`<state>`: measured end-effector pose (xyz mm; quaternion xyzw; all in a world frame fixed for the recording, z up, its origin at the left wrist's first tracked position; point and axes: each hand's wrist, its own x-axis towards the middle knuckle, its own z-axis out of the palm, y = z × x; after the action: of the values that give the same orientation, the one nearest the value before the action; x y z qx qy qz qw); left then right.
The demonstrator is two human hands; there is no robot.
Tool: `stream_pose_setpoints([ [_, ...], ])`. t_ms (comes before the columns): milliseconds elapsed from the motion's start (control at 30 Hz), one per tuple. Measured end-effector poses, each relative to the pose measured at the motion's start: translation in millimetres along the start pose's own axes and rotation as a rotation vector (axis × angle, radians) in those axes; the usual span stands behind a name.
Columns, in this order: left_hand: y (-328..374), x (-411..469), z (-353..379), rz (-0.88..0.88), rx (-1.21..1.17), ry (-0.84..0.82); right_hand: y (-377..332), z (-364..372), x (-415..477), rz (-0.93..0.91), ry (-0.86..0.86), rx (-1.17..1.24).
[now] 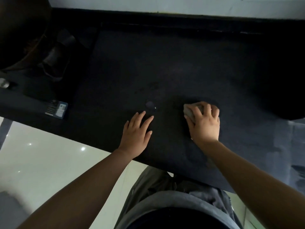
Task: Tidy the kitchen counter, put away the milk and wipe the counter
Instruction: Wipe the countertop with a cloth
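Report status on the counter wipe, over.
Left hand flat on counter. Right hand grips grey cloth on it. Small blue box lies far left.

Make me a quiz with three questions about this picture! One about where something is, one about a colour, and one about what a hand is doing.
1. Where is the cloth?
A on the floor; B under the right hand; C on a shelf.
2. What colour is the counter?
A white; B black; C red.
3. How is the left hand?
A flat and open; B in a fist; C holding a cup.

Answers:
1 B: its fingers curl over the grey cloth on the counter.
2 B: the top looks black all over.
3 A: it rests flat on the counter, holding nothing.
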<state>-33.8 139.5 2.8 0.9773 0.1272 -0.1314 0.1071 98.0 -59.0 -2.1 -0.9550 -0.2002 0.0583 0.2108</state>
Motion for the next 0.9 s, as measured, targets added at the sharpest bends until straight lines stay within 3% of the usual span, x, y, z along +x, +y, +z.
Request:
stream_pose_setpoints([
  [100, 0.8, 1.3, -2.4, -0.007, -0.006, -0.004, -19.5, 5.6, 25.2, 0.136, -0.001, 0.014],
  [200, 0.5, 3.1, -5.1, -0.006, -0.021, 0.001, -33.5, 10.9, 36.7, 0.145, -0.027, -0.011],
  [400, -23.4, 15.8, -17.5, 0.082, -0.071, 0.087, -17.0, 6.8, 9.6, -0.164, -0.072, -0.033],
  [533, -55.2, 33.4, -28.4, 0.089, -0.043, 0.080, -14.6, 9.9, -0.5, 0.012, -0.011, -0.030],
  [733, -100.0, 62.1, -40.8, 0.077, 0.090, -0.002, -68.2, 26.8, 33.2, 0.400, 0.143, 0.029],
  [800, -111.0, 68.3, -43.8, 0.130, 0.121, -0.010, -84.7, 34.3, 40.8, 0.429, 0.149, 0.023],
  [900, -123.2, 70.0, -41.9, 0.216, 0.146, -0.001, -109.8, 49.4, 33.6, 0.291, 0.124, -0.010],
])
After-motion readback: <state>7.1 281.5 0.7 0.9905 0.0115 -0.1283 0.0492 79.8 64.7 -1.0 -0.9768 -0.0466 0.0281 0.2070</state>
